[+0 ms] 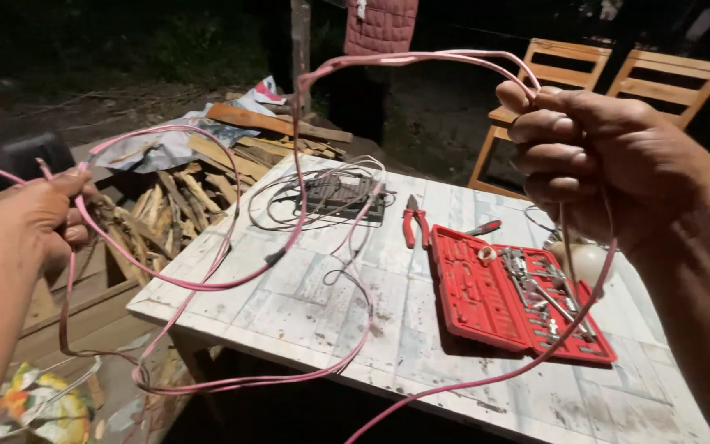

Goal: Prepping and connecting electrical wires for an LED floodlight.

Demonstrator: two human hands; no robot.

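Right hand (597,160) raised high, fingers curled tight around the pink cable (289,247), left hand (39,218) lower at the left side, fist closed on the same cable, loops hanging over the white table (421,345), red tool case (478,300) beneath

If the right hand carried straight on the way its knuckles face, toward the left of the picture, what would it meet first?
Probably the pink cable looping from the right hand, then open air toward the left hand. The white plank table lies lower, though depth is unclear.

A flowered yellow-and-green bag (39,407) lies crumpled on the ground, lower left.
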